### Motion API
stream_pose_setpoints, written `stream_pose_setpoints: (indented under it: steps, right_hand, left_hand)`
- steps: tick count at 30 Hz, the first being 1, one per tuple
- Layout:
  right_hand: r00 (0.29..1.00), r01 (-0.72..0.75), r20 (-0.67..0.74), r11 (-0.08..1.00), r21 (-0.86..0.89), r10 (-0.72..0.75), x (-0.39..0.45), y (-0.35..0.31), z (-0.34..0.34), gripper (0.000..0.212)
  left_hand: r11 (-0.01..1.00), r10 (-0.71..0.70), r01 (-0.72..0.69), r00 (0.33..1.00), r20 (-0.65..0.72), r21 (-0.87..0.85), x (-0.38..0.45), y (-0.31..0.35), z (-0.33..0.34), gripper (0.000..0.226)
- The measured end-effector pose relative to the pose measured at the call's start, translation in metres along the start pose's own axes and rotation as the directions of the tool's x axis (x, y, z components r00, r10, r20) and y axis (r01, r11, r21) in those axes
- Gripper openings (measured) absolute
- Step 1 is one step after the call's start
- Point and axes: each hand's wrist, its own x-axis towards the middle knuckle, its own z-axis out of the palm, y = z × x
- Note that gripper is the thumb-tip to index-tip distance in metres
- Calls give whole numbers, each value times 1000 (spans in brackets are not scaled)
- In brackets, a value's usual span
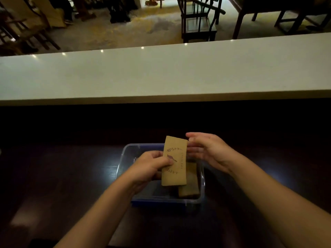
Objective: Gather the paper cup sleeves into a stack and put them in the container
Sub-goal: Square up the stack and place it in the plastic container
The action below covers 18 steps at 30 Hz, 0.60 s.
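A clear plastic container (125, 151) with a blue base sits on the dark table in front of me. My left hand (152, 165) grips a stack of brown paper cup sleeves (174, 161) by its left edge and holds it upright above the container; the top sleeve bears a printed bird and wreath. My right hand (206, 151) is flat and open, its fingers against the stack's upper right edge. More brown sleeves (190, 188) lie inside the container at its right side, partly hidden by the held stack.
The dark wooden table (71, 176) extends left and right of the container. A raised white counter (161, 72) runs across the view behind it. Beyond the counter are dark wooden chairs (198, 20) and tables on a patterned carpet.
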Motion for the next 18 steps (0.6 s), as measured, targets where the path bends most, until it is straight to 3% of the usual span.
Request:
stream_pose_setpoints:
  steps: [4, 8, 10, 13, 18]
  right_hand:
    - [961, 42, -273, 999, 5, -39, 2, 13, -10, 15]
    - [871, -97, -490, 989, -112, 30, -6, 36, -22, 18]
    - [883, -211, -444, 974, -79, 155, -15, 46, -24, 18]
    - [912, -338, -266, 939, -58, 312, -27, 55, -21, 23]
    - [939, -302, -172, 953, 11, 299, -34, 59, -21, 21]
  left_hand:
    - [997, -77, 76, 996, -53, -27, 6, -15, -43, 14]
    - [981, -196, 196, 980, -20, 2, 20, -33, -63, 19]
    - [966, -258, 259, 966, -10, 12, 27, -42, -64, 21]
    - [940, -339, 339, 941, -22, 45, 39, -53, -60, 27]
    - [918, -384, 386, 922, -38, 92, 50, -63, -45, 28]
